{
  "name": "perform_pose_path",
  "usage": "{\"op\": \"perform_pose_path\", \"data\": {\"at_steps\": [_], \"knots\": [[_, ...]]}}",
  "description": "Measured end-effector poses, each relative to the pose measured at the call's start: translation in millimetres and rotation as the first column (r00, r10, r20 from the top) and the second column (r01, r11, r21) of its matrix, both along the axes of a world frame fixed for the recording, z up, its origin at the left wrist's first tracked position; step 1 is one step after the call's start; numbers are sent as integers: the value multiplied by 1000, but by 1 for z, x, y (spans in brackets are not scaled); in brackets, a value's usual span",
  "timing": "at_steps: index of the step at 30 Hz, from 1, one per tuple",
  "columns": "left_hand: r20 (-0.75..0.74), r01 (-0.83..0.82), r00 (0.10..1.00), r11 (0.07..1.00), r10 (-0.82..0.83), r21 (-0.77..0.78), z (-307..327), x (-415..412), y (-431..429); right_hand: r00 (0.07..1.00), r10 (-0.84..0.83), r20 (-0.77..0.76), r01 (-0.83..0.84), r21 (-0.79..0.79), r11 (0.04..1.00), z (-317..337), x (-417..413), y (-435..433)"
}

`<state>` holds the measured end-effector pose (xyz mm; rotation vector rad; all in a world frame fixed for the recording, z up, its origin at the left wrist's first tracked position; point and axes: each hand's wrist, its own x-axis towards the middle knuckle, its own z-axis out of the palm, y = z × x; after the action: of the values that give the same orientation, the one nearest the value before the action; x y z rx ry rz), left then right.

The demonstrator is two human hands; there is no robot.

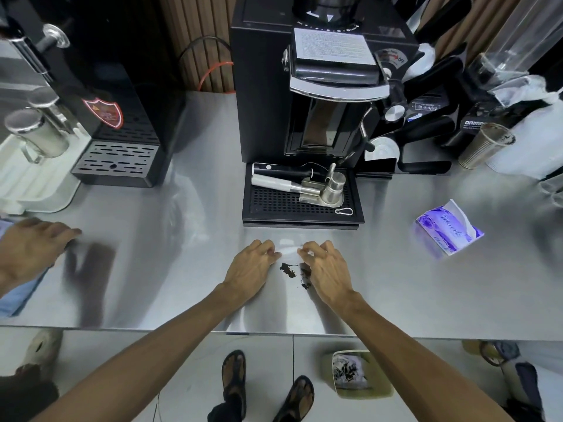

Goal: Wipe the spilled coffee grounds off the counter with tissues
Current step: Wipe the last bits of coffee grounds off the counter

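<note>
Dark coffee grounds point(288, 270) lie in small clumps on the steel counter point(411, 293), just in front of the grinder's drip tray. My left hand point(253, 266) rests to the left of the clumps, and my right hand point(327, 269) covers part of them on the right. The fingertips of both hands pinch a thin, pale tissue point(289, 250), stretched between them just beyond the grounds. It is blurred and hard to tell from the counter's shine. A purple and white tissue pack point(447, 229) lies on the counter to the right.
A black grinder point(304, 86) with a drip tray point(301, 205) holding metal tools stands behind the spill. Another black machine point(115, 132) and a white rack are at the left. Another person's hand point(33, 242) rests on the counter's left side. A bin point(350, 373) stands on the floor below.
</note>
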<state>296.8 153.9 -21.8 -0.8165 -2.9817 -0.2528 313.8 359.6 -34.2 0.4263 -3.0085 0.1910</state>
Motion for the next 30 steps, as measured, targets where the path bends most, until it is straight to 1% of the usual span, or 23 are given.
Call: {"op": "perform_pose_path", "data": {"at_steps": [4,7,13,17,19,23,27,30], "knots": [[33,-19,999,1000,19,-4,0,-2,4,1000,-22,-4,22,13,1000,8,-9,-6],[2,-16,1000,1000,16,-12,0,-2,6,1000,-13,10,13,21,1000,9,-8,-6],[-4,10,1000,999,-10,39,-2,2,1,999,-10,-44,7,-73,997,2,0,2],[50,-65,997,992,60,106,-7,-10,2,999,-15,-52,8,-133,991,7,-7,9],[59,-84,995,988,77,129,-9,-16,3,999,-20,-31,17,-116,993,7,-9,9],[45,-67,997,988,61,141,-11,-22,6,1000,0,-17,-2,-85,996,4,-15,6],[18,-18,1000,990,16,140,-10,-19,7,999,19,-50,-26,-138,990,-1,-7,9],[19,39,999,981,-44,192,-10,-16,6,996,9,-93,-27,-188,982,-2,3,20]]}}
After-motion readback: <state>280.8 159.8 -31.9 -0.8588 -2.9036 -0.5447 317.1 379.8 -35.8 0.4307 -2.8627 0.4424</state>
